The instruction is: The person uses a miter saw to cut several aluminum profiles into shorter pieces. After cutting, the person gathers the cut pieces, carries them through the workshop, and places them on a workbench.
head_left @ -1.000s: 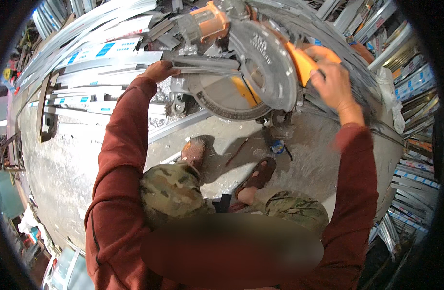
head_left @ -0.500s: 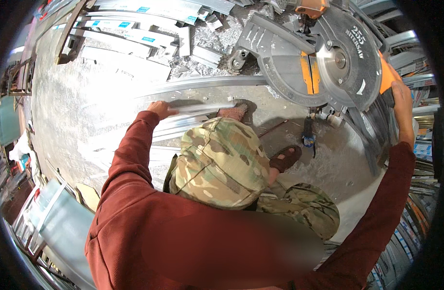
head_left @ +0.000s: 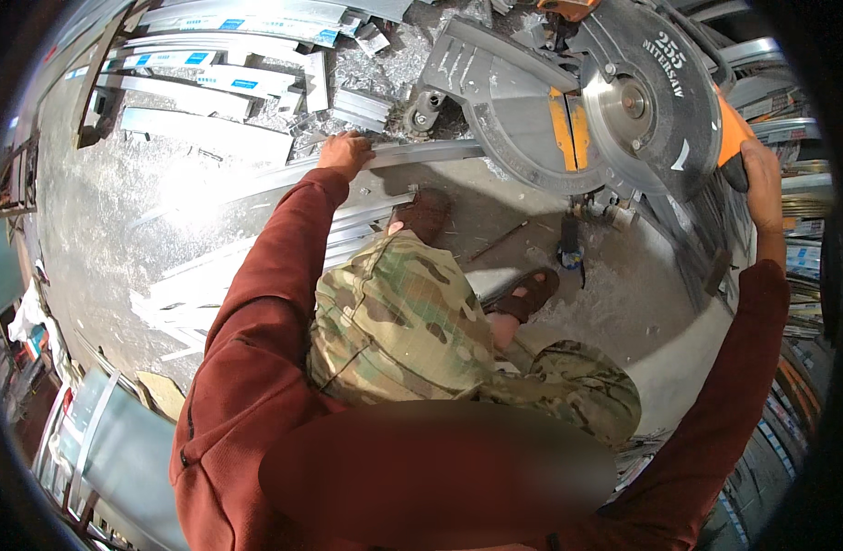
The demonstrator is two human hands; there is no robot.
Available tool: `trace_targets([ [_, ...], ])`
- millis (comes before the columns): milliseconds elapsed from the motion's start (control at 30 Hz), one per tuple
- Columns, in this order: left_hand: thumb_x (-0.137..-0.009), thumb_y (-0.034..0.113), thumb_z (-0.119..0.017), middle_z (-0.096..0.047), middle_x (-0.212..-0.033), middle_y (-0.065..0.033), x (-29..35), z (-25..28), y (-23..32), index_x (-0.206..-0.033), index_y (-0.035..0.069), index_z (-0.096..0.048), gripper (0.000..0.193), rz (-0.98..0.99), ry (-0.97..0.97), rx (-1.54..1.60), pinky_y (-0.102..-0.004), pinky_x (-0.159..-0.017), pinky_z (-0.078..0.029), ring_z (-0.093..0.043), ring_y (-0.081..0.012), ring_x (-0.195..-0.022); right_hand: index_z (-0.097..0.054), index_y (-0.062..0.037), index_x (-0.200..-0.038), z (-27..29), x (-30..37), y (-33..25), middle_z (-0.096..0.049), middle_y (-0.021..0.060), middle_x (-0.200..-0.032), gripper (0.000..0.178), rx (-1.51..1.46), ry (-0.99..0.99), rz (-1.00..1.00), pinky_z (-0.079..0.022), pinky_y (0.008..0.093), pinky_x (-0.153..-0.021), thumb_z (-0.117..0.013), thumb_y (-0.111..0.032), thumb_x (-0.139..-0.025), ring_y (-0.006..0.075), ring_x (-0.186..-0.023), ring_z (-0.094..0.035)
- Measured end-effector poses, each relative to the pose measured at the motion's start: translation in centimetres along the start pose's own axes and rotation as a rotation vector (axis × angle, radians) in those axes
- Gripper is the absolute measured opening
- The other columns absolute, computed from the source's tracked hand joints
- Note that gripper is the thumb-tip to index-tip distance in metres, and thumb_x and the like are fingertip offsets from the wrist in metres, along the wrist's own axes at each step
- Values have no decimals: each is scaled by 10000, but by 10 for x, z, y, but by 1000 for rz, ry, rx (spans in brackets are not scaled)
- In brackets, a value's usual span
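Note:
A miter saw [head_left: 623, 101] with a grey blade guard and orange parts stands on the floor at the far right. My right hand [head_left: 764, 188] is wrapped round its orange and black handle [head_left: 734, 138]. A long, shiny metal profile [head_left: 426, 152] runs from the left to the saw's base. My left hand [head_left: 346, 154] is closed over this profile, a short way left of the saw; the fingertips are partly hidden. Several cut metal strips [head_left: 348, 230] lie nearer me, beside my left foot [head_left: 423, 216].
Stacked metal profiles with blue labels [head_left: 229, 78] and scattered offcuts [head_left: 362, 108] lie at the far left. A blue and black tool [head_left: 571, 243] rests on the floor below the saw. Bundles of long metal stock [head_left: 803, 230] line the right side. A glass-like sheet [head_left: 128, 450] leans at near left.
My left hand has moved away from the strips near my foot, forward and right, onto the long profile. My right hand stays on the saw handle. The view has shifted slightly.

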State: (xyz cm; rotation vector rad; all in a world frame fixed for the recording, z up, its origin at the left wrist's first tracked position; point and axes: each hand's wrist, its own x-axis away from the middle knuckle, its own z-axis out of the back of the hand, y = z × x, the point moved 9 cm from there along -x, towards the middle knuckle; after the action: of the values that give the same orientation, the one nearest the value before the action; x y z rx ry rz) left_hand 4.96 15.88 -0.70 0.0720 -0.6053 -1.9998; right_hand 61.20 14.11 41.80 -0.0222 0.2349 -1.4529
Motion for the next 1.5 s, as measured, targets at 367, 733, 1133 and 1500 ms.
trace_targets([
  [367,-962,297,-541,-668,-953,-229,74,37,-24,-1102,56,-541,278,249,-201,128,-490,-801,-488,-631,-432,-913,-632,89,-1032,3,1,-6,-668,171,-987,405,-76,71,-77,-424,339,-911,-522,-295,-966,250,-966,-605],
  [733,-953,332,-582,-660,-1059,-159,44,96,20,-1147,75,-553,323,-36,-195,-20,-455,-790,-523,-644,-388,-940,-613,79,-1081,1,-17,-66,-663,181,-1188,454,-182,-166,-93,-425,329,-931,-458,-327,-946,276,-1018,-624],
  [1133,-799,820,-455,-704,-894,-207,-174,136,94,-864,37,-748,838,47,-296,-255,-455,-814,-504,-671,-383,-901,-645,-57,-1204,1,-15,-64,-671,175,-1131,455,-72,-171,-157,-445,404,-923,-484,-385,-933,378,-1052,-605],
  [1500,-860,733,-486,-700,-813,-207,-218,125,124,-808,12,-737,765,-16,-203,-232,-475,-757,-509,-688,-376,-815,-667,-36,-1122,3,1,-66,-659,183,-1123,395,129,-48,-82,-461,419,-903,-517,-352,-937,349,-1025,-618],
])
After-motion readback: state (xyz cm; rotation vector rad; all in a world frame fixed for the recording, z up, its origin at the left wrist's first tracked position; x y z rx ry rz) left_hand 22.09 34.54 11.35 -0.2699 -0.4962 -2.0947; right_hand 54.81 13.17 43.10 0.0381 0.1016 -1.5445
